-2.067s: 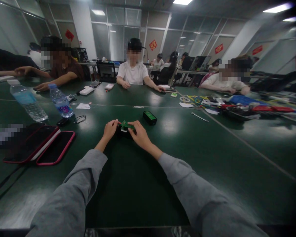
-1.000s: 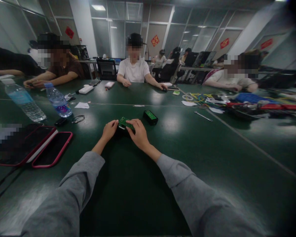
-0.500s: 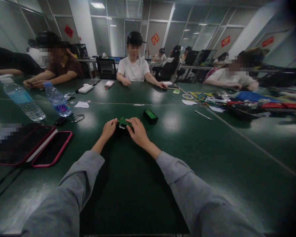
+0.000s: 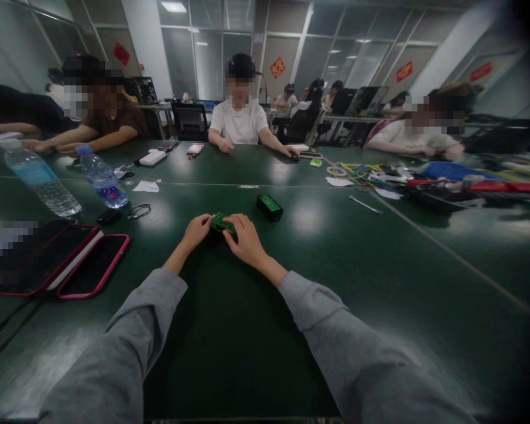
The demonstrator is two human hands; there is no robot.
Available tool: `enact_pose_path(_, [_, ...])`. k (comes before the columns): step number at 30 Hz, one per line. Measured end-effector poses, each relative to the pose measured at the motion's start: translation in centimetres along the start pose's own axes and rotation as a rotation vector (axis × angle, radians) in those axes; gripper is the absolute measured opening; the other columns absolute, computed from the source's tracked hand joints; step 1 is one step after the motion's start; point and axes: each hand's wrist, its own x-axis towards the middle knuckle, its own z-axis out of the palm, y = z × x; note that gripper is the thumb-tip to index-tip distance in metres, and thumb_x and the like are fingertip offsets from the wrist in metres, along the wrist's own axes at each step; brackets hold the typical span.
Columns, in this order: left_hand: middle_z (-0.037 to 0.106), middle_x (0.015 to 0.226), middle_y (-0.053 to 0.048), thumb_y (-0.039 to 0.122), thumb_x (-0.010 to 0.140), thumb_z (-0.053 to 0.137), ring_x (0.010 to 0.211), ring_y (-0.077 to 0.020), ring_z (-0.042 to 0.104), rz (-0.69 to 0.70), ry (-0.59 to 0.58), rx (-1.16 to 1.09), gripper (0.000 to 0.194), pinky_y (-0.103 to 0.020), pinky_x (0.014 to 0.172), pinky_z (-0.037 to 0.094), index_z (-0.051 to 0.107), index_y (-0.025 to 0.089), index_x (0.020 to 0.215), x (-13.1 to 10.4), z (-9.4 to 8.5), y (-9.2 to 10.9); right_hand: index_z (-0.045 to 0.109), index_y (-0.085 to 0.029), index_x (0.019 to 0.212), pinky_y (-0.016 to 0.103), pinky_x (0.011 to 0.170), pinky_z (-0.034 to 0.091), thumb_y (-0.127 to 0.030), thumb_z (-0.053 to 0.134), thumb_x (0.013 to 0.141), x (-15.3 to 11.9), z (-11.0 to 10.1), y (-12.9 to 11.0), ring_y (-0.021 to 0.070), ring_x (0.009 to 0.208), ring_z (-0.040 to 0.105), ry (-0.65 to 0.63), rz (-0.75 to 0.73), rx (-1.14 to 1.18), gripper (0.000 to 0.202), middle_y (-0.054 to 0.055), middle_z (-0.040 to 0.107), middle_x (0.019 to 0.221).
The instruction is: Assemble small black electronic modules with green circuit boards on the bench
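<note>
The circuit board [image 4: 219, 222] is green, partly hidden.

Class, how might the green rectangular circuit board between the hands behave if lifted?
The green circuit board is probably stiff, its visible face looking flat; unlikely to roll, having straight edges; and perhaps fragile, no cover showing over it.

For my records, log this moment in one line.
left hand: holding green board; right hand: holding same board; black-green box: on table, beyond hands

The camera sat on the person's head here; it looked forward and down, from near, over the green tabletop [image 4: 229, 353].
</note>
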Motion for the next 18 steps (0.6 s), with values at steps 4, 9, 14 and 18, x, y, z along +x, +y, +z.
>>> enact_pose_path(4, [0.065,0.075,-0.003,0.046,0.089,0.043,0.076,-0.0183,0.056,0.009,-0.001,0.014,0.037,-0.027,0.068,0.043,0.063,0.020,0.073,-0.1,-0.1,0.1,0.051,-0.021,0.125,0.042,0.095,0.040,-0.029,0.048,0.094,-0.3,-0.1,-0.3,0.0266,0.116,0.048,-0.012,0.014,-0.050,0.033,0.011,0.056,0.122])
enact_pose_path(9, [0.063,0.076,-0.002,0.049,0.091,0.039,0.074,-0.0168,0.056,0.042,-0.009,0.048,0.040,-0.028,0.070,0.042,0.061,0.020,0.073,0.1,0.0,-0.6,0.050,-0.022,0.127,0.044,0.099,0.035,-0.029,0.045,0.096,-0.6,-0.1,-0.7,0.0263,0.119,0.049,0.002,0.029,-0.085,0.032,0.010,0.058,0.123])
enact_pose_path(14, [0.063,0.075,-0.003,0.050,0.092,0.037,0.074,-0.0171,0.056,0.045,-0.016,0.057,0.042,-0.028,0.071,0.042,0.061,0.020,0.074,0.3,0.1,-0.9,0.048,-0.018,0.128,0.043,0.098,0.036,-0.030,0.043,0.097,-0.7,0.2,-0.6,0.0270,0.119,0.049,0.011,0.030,-0.093,0.034,0.013,0.058,0.125])
enact_pose_path(18, [0.065,0.079,-0.004,0.051,0.092,0.038,0.076,-0.0179,0.058,0.041,-0.011,0.080,0.043,-0.029,0.072,0.043,0.063,0.020,0.077,0.3,0.2,-1.0,0.052,-0.019,0.125,0.045,0.098,0.035,-0.032,0.042,0.098,-0.6,0.1,-0.6,0.0266,0.116,0.051,-0.002,0.038,-0.102,0.031,0.011,0.060,0.121])
